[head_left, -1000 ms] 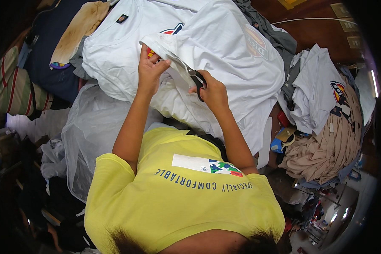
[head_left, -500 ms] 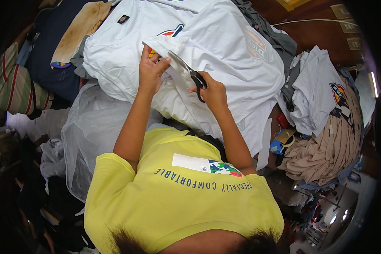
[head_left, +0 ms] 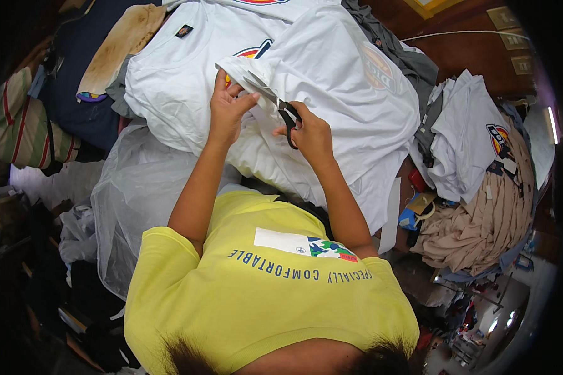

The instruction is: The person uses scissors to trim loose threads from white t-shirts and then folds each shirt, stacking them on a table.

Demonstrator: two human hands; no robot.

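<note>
Compared with half a second ago, the two hands are a little closer together in the upper middle of the frame. The left hand (head_left: pixel 230 112) sits slightly further right, and its grip is narrow, pinching a folded edge of the white shirt (head_left: pixel 331 81) between thumb and fingers. The right hand (head_left: pixel 313 134) has drifted slightly left, its grip closed around the black handles of the scissors (head_left: pixel 289 122). Their blades now show parted, pointing up and left by the pinched fold; earlier they looked nearly together. A coloured print (head_left: pixel 259 2) now shows more fully at the top edge.

The white shirt lies spread and rumpled over a heap of white cloth across the upper middle, largely hiding whatever bears it. Grey cloth (head_left: pixel 406 62) runs along its upper-right side. Brown wood (head_left: pixel 456 53) shows at the upper right, crossed by a pale cable (head_left: pixel 469 28). At the right, another white garment (head_left: pixel 463 137) lies on bunched beige cloth (head_left: pixel 463 228). A translucent plastic bag (head_left: pixel 144 187) hangs at left centre, with navy cloth (head_left: pixel 84 81) and striped fabric (head_left: pixel 22 128) above it, toward the upper left. Floor and distant clutter show at the lower right, small and indistinct.
</note>
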